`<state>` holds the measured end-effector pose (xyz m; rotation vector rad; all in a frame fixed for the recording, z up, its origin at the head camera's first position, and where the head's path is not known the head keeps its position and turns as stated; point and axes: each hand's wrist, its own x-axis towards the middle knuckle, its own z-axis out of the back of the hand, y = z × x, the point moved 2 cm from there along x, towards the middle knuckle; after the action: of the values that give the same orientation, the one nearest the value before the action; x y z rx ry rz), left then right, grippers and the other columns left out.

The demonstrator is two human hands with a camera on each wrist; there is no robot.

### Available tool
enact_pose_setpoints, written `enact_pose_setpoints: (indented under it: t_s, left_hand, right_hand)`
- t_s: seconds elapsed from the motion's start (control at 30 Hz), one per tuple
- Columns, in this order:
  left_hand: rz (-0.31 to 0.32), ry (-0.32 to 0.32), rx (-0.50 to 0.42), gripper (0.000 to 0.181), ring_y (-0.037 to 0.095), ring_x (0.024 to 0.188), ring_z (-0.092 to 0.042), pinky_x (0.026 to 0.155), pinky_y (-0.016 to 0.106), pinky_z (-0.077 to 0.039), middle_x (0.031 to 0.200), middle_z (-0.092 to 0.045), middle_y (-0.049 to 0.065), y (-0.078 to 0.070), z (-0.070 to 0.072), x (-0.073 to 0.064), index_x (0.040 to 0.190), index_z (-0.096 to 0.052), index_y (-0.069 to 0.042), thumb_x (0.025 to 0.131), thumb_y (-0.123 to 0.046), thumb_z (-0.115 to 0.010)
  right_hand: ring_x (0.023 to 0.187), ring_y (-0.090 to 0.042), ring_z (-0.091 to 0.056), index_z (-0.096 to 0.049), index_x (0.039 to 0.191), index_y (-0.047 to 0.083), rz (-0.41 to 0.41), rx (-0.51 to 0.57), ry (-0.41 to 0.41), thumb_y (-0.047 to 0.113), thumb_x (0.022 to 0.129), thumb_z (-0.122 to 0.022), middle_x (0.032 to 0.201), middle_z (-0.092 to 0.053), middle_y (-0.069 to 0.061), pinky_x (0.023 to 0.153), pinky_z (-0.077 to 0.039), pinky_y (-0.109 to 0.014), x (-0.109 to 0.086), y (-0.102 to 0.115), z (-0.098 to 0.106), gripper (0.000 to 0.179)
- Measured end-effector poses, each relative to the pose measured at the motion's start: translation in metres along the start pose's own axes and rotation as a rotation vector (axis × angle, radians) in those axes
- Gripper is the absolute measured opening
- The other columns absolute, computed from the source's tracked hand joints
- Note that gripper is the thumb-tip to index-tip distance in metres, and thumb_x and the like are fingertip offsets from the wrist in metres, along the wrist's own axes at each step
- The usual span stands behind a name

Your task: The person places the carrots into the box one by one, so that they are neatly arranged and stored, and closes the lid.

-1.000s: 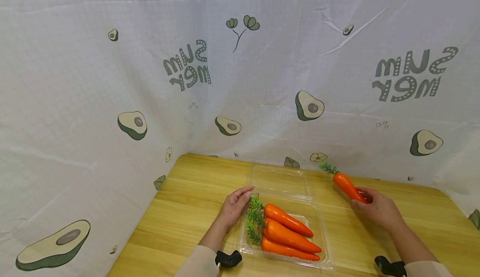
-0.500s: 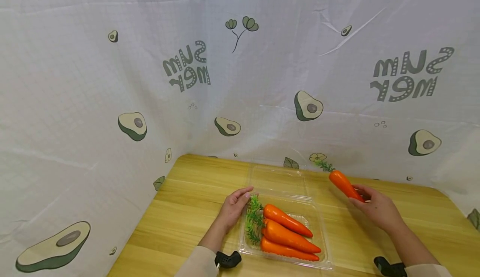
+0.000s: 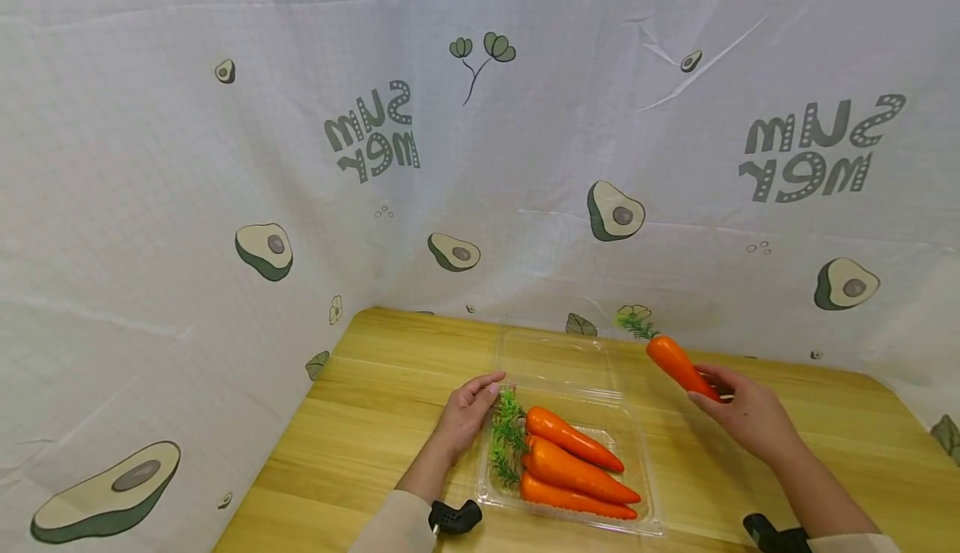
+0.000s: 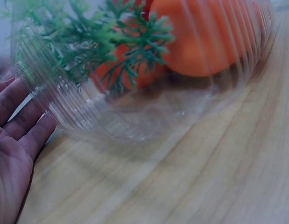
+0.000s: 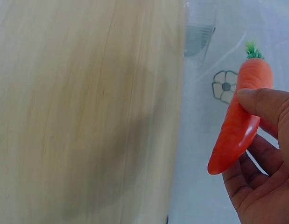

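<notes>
My right hand [image 3: 750,415] pinches an orange carrot [image 3: 677,364] near its pointed end, thumb on one side and fingers on the other. The carrot's green leafy top [image 5: 253,50] points away toward the cloth. A clear plastic clamshell box [image 3: 651,486] sits with its lid folded back. Inside lie three carrots [image 3: 573,440] side by side, tips to the right and leafy tops [image 3: 508,436] on the left. My left hand [image 3: 462,420] is at the box's left side near the hinge, its fingers [image 4: 30,116] extended along the outer wall.
The open lid [image 3: 558,360] lies flat behind the box on a wooden table [image 3: 360,436]. White cloth [image 3: 525,161] printed with avocados rises at the back and left. Each wrist carries a black mount [image 3: 456,518].
My right hand has shifted slightly left and away from me with the carrot. My left hand and the box have kept their places.
</notes>
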<state>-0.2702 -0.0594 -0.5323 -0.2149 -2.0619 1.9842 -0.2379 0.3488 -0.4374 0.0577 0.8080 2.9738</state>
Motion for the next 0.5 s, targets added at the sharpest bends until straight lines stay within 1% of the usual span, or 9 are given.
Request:
enact_pose_setpoints:
  t_s: [0.13, 0.2, 0.3, 0.43, 0.5]
  left_hand:
    - [0.000, 0.009, -0.009, 0.044, 0.001, 0.103, -0.060, 0.087, 0.017, -0.050, 0.134, -0.066, 0.017, 0.000, -0.002, 0.001, 0.145, -0.057, -0.006, 0.108, -0.031, -0.052]
    - [0.003, 0.014, -0.011, 0.045, 0.000, 0.106, -0.061, 0.089, 0.016, -0.050, 0.138, -0.064, 0.018, 0.000, -0.002, 0.001, 0.145, -0.056, -0.006, 0.108, -0.031, -0.052]
    - [0.002, 0.015, -0.016, 0.045, 0.000, 0.103, -0.061, 0.087, 0.016, -0.050, 0.137, -0.064, 0.020, 0.001, -0.002, 0.002, 0.145, -0.056, -0.005, 0.108, -0.030, -0.052]
    - [0.007, 0.013, -0.021, 0.045, 0.000, 0.101, -0.061, 0.087, 0.016, -0.050, 0.136, -0.065, 0.021, 0.001, -0.001, 0.002, 0.146, -0.056, -0.005, 0.108, -0.030, -0.052]
    - [0.003, 0.017, -0.022, 0.045, -0.001, 0.103, -0.061, 0.088, 0.016, -0.050, 0.137, -0.065, 0.021, 0.001, 0.000, 0.002, 0.146, -0.055, -0.004, 0.109, -0.029, -0.052]
  right_hand:
    - [0.104, -0.044, -0.063, -0.052, 0.142, -0.004, 0.023, 0.005, -0.015, 0.037, 0.095, -0.072, 0.127, -0.063, -0.033, 0.073, -0.059, -0.043, -0.006, 0.006, 0.000, 0.066]
    - [0.104, -0.044, -0.064, -0.053, 0.141, -0.004, 0.040, 0.009, -0.024, 0.037, 0.095, -0.073, 0.127, -0.064, -0.032, 0.073, -0.060, -0.044, -0.008, 0.009, -0.001, 0.065]
    - [0.103, -0.043, -0.065, -0.053, 0.141, -0.004, 0.060, 0.021, -0.029, 0.036, 0.095, -0.073, 0.128, -0.064, -0.032, 0.072, -0.060, -0.041, -0.011, 0.014, -0.003, 0.064]
    - [0.103, -0.041, -0.066, -0.054, 0.141, -0.002, 0.074, 0.036, -0.028, 0.033, 0.095, -0.073, 0.128, -0.065, -0.030, 0.070, -0.058, -0.036, -0.014, 0.020, -0.006, 0.061]
    - [0.102, -0.040, -0.066, -0.055, 0.141, -0.001, 0.078, 0.051, -0.029, 0.031, 0.095, -0.074, 0.128, -0.065, -0.030, 0.070, -0.059, -0.036, -0.016, 0.024, -0.008, 0.060]
